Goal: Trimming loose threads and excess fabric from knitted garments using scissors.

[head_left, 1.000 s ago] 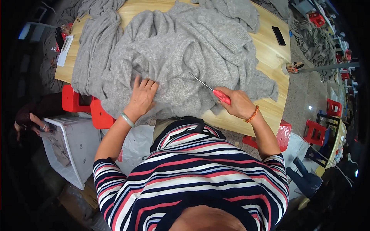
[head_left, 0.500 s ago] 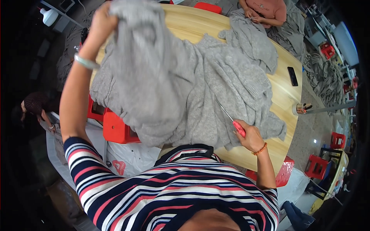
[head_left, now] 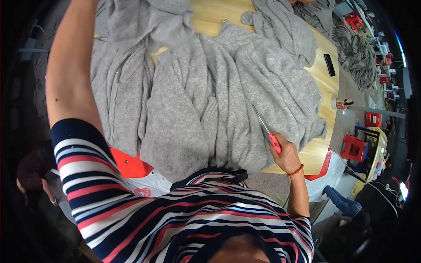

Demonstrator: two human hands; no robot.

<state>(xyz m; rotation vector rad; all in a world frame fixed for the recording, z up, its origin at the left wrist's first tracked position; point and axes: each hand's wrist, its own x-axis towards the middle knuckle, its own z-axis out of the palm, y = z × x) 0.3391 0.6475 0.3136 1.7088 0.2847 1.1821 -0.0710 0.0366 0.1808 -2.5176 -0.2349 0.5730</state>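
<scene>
Grey knitted garments (head_left: 175, 114) lie heaped and creased across the table in front of me, with the lower folds hanging at my waist. My right hand (head_left: 287, 155) is closed around the red handle of a slim pointed tool (head_left: 275, 143). Its thin metal shaft points up and left over the knit; the exact kind of tool I cannot make out. My left arm reaches up past the top left edge, so the left hand is out of sight. Near that arm, another grey knit piece (head_left: 144, 22) lies bunched at the far left of the table.
The light wooden table (head_left: 210, 13) has a black phone (head_left: 329, 65) and a holder with pens (head_left: 340, 103) at its right edge. Red stools (head_left: 353, 148) stand at the right, another red stool (head_left: 131, 162) under the near left edge. A co-worker (head_left: 35, 175) bends at the left.
My left hand has gone up and out of view, and the grey knit it held raised now lies lower on the table's far left. The right hand keeps its hold on the tool.
</scene>
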